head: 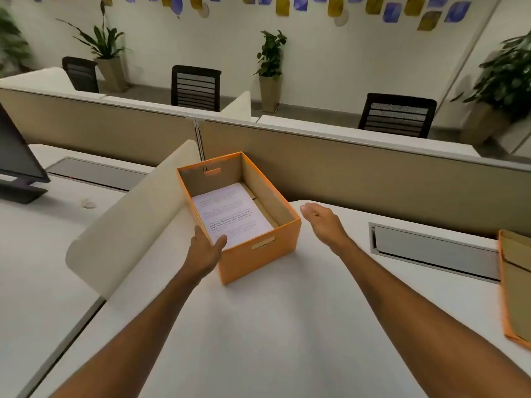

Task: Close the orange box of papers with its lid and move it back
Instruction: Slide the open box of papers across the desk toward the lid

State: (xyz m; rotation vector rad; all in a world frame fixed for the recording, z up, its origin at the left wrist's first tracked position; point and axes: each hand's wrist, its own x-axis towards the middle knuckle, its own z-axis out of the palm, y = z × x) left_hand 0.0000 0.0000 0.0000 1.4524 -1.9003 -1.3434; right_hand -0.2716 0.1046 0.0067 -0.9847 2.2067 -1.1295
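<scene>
The orange box (258, 248) sits open on the desk (258, 326), papers (232, 214) inside. Our left hand (205, 248) grips its near corner; our right hand (323, 222) hovers spread beside it. The lid (514, 288) lies far right. Stiff, light cardboard, we judge: best held by the side walls.

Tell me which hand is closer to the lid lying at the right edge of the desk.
Right. The right hand hovers open just right of the orange box, well short of the lid. The left hand grips the box's near-left corner, farther away.
</scene>
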